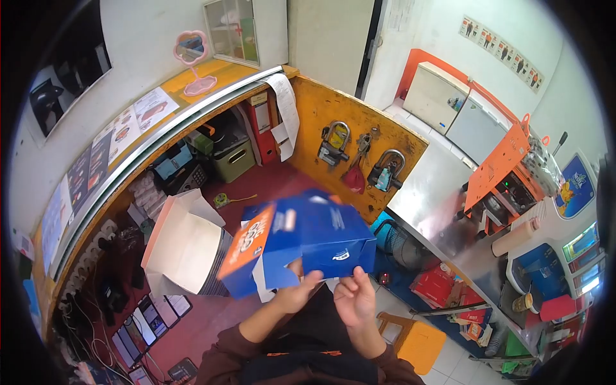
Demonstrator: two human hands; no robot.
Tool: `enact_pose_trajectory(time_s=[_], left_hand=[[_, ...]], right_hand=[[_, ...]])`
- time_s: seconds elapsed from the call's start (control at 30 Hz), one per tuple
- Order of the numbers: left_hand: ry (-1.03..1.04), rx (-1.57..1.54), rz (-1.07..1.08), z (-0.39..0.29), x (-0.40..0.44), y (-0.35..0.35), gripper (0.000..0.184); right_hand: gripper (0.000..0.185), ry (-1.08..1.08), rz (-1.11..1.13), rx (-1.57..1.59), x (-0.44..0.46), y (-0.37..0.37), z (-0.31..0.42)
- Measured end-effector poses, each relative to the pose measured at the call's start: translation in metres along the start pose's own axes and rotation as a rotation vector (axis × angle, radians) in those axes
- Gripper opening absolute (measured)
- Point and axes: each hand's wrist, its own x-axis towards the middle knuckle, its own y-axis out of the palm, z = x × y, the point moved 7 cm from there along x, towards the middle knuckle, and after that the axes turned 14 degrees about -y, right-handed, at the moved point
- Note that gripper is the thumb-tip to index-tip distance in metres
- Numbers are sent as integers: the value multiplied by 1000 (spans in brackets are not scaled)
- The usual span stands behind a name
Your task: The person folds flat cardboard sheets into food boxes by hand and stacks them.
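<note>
A blue and orange cardboard box (327, 240) is held up in front of my body, slightly blurred. My left hand (298, 294) grips its lower edge, with the thumb on the near side and the other fingers partly hidden. At the box's lower right corner, my right hand (356, 298) has its fingers curled, the index finger and thumb pinching the edge. Left of the box, an open white carton (186, 247) holds a stack of flat pieces on the red desk (224, 321).
Several phones (144, 321) lie at the lower left among cables. Padlocks (333, 142) hang on the yellow wooden panel (308, 109). A black fan (401, 244) and an orange stool (420, 346) stand to the right, below a metal counter (430, 192). A tape measure (222, 199) lies behind the carton.
</note>
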Motion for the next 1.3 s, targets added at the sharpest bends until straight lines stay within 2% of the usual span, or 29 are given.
enact_pose_trajectory(time_s=[0.03, 0.07, 0.13, 0.2, 0.27, 0.33, 0.37, 0.4, 0.43, 0.47, 0.53, 0.6, 0.67, 0.73, 0.77, 0.8, 0.83, 0.87, 0.93, 0.97, 1.03, 1.07, 1.1, 1.13, 1.17, 1.2, 1.23, 1.27, 1.3], left_hand=[[-27, -96, 58, 7, 2, -10, 68], [-22, -95, 58, 9, 2, -12, 68], [-94, -940, 357, -33, 1, 11, 79], [-51, -953, 457, -53, -1, 19, 83], [-2, -966, 552, -59, -5, 21, 90], [-149, -1103, 453, -41, -2, 15, 81], [-146, -1102, 454, -34, 0, 14, 81], [-64, -796, 164, -23, 6, -1, 69], [18, -484, -119, -16, 7, -17, 60], [25, -485, -119, -4, 5, -18, 60], [221, 16, -266, -1, -11, -18, 40], [216, -144, -219, 3, -10, -12, 35], [218, -305, -164, -2, -10, -10, 29], [-10, -422, -175, -4, -5, -9, 32], [-158, -567, -285, -4, -5, -10, 40], [-162, -567, -288, -13, -2, -15, 40], [-391, -766, -149, -7, 1, -12, 43], [-618, -958, 0, -2, -3, -7, 45], [-618, -927, 8, 19, 4, -47, 38], [-570, -756, 11, 23, 6, -68, 39], [-483, -445, -1, 15, 6, -90, 41], [-446, -302, -14, 5, 7, -94, 41], [-442, -191, -12, -2, 6, -94, 56], [-444, -191, -10, 0, 5, -94, 56], [-302, -292, 22, -5, 6, -94, 70], [-157, -391, 53, -10, 5, -95, 85], [-190, -634, 241, -9, 2, -81, 107], [-204, -620, 338, -9, -3, -63, 114], [-179, -516, 610, 3, -10, -44, 97]], right_hand=[[16, 30, 29, 21, 1, -2, 3], [18, 58, 59, 45, 1, 0, 3], [22, 31, 83, -39, -3, 13, 2], [21, -182, 71, -301, -4, 25, 14], [26, -216, 117, -264, -2, 29, 21], [30, -338, 107, -329, -3, 41, 32], [35, -372, 149, -309, -2, 32, 33], [35, -372, 154, -309, -4, 29, 32], [39, -515, 197, -392, -8, 32, 38], [43, -660, 242, -474, -14, 36, 43], [54, -633, 317, -378, -24, 39, 26], [57, -454, 212, -259, -26, 19, -8], [60, -412, 233, -331, -27, 5, -19], [63, -362, 259, -405, -17, -11, -23], [64, -449, 577, -800, -17, -4, -18], [64, -651, 899, -1241, -20, 5, -20], [65, -990, 1166, -1582, -27, 11, -22], [65, -992, 1166, -1583, -23, 3, -15], [55, -570, 795, -1249, 1, -38, 13], [51, -368, 611, -1071, 9, -60, 24], [44, 118, 347, 17, 19, -37, 38], [44, 118, 343, 16, 17, -27, 46], [41, 58, 394, -368, 17, -25, 52], [38, -6, 438, -754, 18, -23, 56], [32, 56, 424, -826, 19, -18, 52], [32, 54, 426, -826, 19, -10, 49], [29, 67, 315, -637, 17, -6, 44], [26, 80, 205, -447, 15, -3, 36], [30, -84, 176, -510, 12, 4, 30]])
